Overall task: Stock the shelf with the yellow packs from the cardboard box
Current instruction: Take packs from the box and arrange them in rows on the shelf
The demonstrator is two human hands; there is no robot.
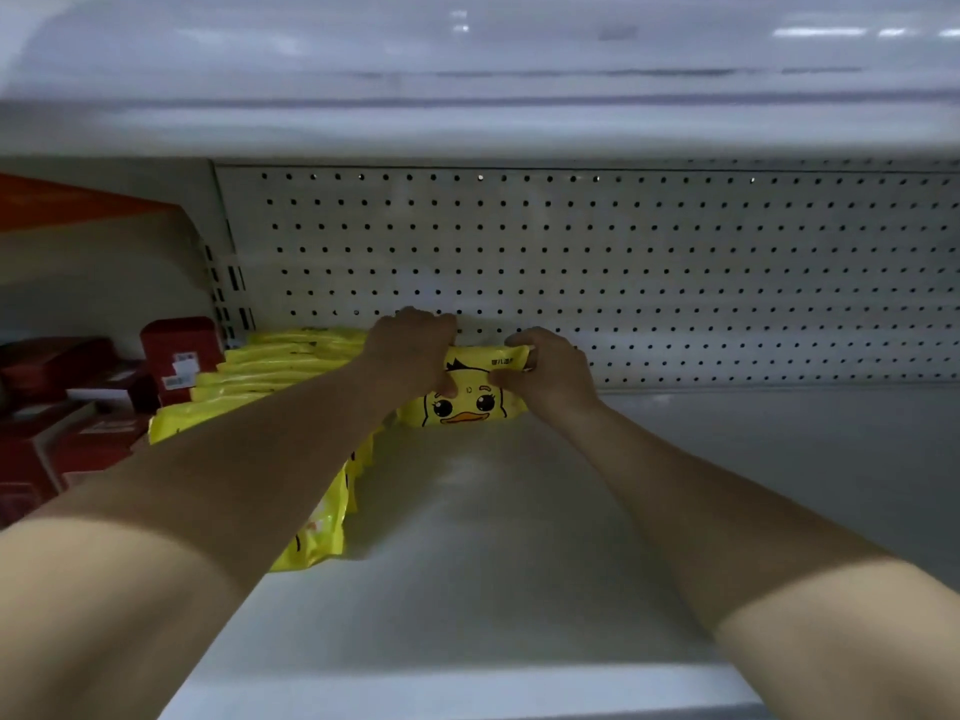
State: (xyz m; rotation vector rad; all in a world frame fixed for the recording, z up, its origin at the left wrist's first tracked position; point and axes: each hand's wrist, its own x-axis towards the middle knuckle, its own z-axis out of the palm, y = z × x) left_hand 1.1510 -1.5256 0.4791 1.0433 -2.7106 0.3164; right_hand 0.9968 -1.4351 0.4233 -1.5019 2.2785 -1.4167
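Head view: pack (475, 405) is pinched at its top corners by left grip (410, 350) and right grip (553, 374), kept upright at shelf (519, 553) rear near pegboard (623, 262), face outward, likely starting a line beside row (270, 379).

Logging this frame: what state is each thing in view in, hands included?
left hand: grips the top left corner of the duck pack.
right hand: grips its top right corner.
duck pack: upright, face to camera, at the back by the pegboard.
row of yellow packs: standing on edge, left of it.
red boxes: piled at far left, untouched.
shelf: carries the packs.
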